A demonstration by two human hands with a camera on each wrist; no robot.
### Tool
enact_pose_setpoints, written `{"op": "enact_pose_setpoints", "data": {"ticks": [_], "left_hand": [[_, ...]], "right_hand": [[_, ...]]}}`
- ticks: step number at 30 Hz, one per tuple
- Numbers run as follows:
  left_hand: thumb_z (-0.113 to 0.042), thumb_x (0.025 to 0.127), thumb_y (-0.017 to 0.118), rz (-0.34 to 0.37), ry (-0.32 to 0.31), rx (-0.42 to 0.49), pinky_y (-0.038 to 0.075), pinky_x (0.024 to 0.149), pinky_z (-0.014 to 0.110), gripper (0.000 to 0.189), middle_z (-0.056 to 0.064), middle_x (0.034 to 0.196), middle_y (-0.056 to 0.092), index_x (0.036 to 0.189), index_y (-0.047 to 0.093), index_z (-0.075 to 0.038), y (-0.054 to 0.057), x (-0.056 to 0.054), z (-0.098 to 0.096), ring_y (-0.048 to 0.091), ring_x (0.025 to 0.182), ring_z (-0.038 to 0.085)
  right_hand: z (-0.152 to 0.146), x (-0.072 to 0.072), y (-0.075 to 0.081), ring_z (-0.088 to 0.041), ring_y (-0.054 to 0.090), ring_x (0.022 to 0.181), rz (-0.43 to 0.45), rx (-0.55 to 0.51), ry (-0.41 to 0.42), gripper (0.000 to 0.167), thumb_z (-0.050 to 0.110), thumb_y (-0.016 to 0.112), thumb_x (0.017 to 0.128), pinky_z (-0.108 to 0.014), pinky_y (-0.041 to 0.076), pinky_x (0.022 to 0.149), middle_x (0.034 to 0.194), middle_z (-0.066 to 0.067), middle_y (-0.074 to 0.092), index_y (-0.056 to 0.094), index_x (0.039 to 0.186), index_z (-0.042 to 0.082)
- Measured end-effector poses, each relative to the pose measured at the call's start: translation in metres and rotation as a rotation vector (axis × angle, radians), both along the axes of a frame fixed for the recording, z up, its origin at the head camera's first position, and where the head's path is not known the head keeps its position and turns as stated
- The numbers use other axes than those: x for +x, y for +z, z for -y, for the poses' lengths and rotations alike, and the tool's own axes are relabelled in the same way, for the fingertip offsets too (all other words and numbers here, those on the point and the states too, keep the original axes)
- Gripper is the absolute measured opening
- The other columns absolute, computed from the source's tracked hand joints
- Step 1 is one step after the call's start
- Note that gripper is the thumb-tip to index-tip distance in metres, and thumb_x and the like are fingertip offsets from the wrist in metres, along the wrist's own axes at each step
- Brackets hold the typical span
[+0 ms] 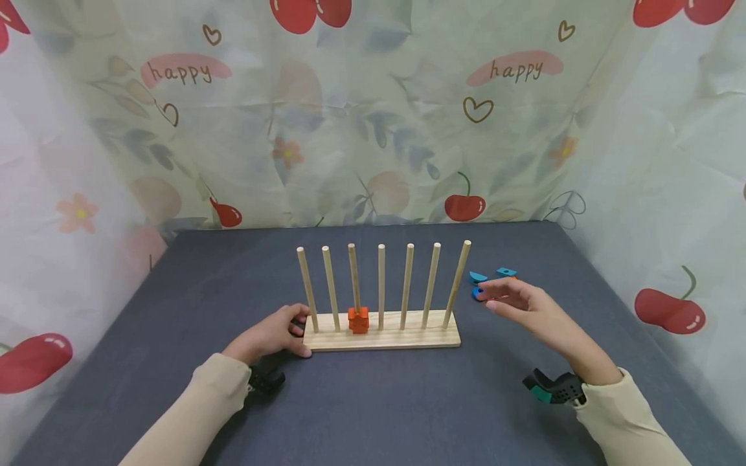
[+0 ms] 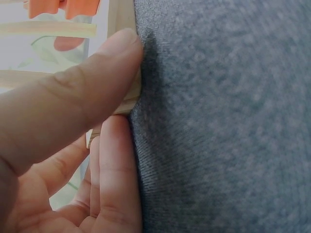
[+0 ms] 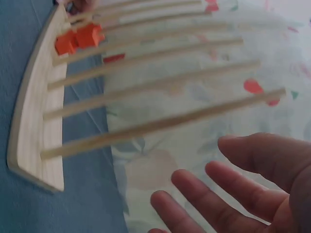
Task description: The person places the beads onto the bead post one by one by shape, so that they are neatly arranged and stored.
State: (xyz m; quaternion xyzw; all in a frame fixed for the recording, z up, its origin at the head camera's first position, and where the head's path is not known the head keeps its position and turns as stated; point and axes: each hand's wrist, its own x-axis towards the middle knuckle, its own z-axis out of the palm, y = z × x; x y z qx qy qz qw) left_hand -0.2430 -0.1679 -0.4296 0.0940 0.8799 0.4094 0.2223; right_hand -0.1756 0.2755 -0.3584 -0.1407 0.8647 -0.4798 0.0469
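A pale wooden peg stand (image 1: 402, 338) with several upright pegs rests on the dark table. Two orange blocks (image 3: 77, 39) sit stacked low on its third peg from the left. My left hand (image 1: 271, 334) grips the stand's left end, thumb over the near corner and fingers at the end and behind, as the left wrist view shows. To the right of the stand, my right hand (image 1: 527, 305) hovers with parted fingers and holds nothing. Just beyond its fingertips lie small blue pieces (image 1: 478, 277), partly hidden by the hand.
Another blue piece with a hole (image 1: 506, 272) lies behind the right hand, a bit of orange beside it. A patterned cloth (image 1: 373, 116) hangs behind the dark table (image 1: 373, 408) and along both sides. Each wrist wears a black band.
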Motion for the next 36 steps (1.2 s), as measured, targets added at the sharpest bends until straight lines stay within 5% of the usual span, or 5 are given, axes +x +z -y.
{"op": "enact_pose_setpoints", "data": {"ticks": [6,18,24,31,36], "left_hand": [[-0.003,0.069,0.086,-0.003,-0.004,0.002,0.048,0.087,0.039,0.075,0.018,0.124,0.044,0.133,0.047,0.000,0.000,0.000,0.000,0.053,0.106,0.028],[-0.004,0.069,0.086,-0.006,-0.006,-0.001,0.048,0.087,0.039,0.075,0.017,0.123,0.043,0.132,0.047,0.000,0.000,0.000,-0.002,0.053,0.107,0.028],[-0.002,0.068,0.086,-0.006,-0.003,0.003,0.048,0.086,0.038,0.074,0.018,0.123,0.044,0.131,0.047,0.001,0.001,0.000,0.000,0.053,0.106,0.028],[-0.004,0.069,0.086,0.002,-0.001,-0.004,0.048,0.087,0.039,0.074,0.017,0.123,0.044,0.132,0.047,0.000,0.001,0.001,0.000,0.052,0.106,0.028],[-0.003,0.069,0.086,0.001,-0.001,-0.004,0.048,0.087,0.039,0.074,0.017,0.123,0.044,0.131,0.047,0.000,0.000,0.001,0.000,0.052,0.106,0.028]], "right_hand": [[-0.022,-0.020,-0.005,0.006,0.059,0.100,-0.017,0.009,-0.135,0.045,0.031,0.054,0.100,-0.019,0.050,0.084,0.129,-0.019,0.058,0.049,0.134,0.003],[-0.064,-0.055,-0.038,0.012,0.053,0.095,-0.063,-0.053,-0.346,0.045,0.033,0.050,0.101,-0.015,0.048,0.083,0.108,0.024,0.054,0.047,0.136,0.005],[-0.078,-0.065,-0.054,0.001,0.049,0.101,-0.001,-0.021,-0.441,0.050,0.035,0.050,0.101,-0.050,0.040,0.103,0.127,-0.002,0.054,0.045,0.138,0.003],[-0.087,-0.080,-0.065,-0.037,0.045,0.122,0.154,0.022,-0.385,0.057,0.031,0.051,0.100,-0.053,0.037,0.104,0.142,-0.030,0.041,0.037,0.143,-0.005],[-0.087,-0.088,-0.069,-0.045,0.039,0.128,0.223,0.039,-0.325,0.059,0.027,0.056,0.098,-0.061,0.028,0.108,0.143,-0.034,0.038,0.036,0.141,-0.007]]}}
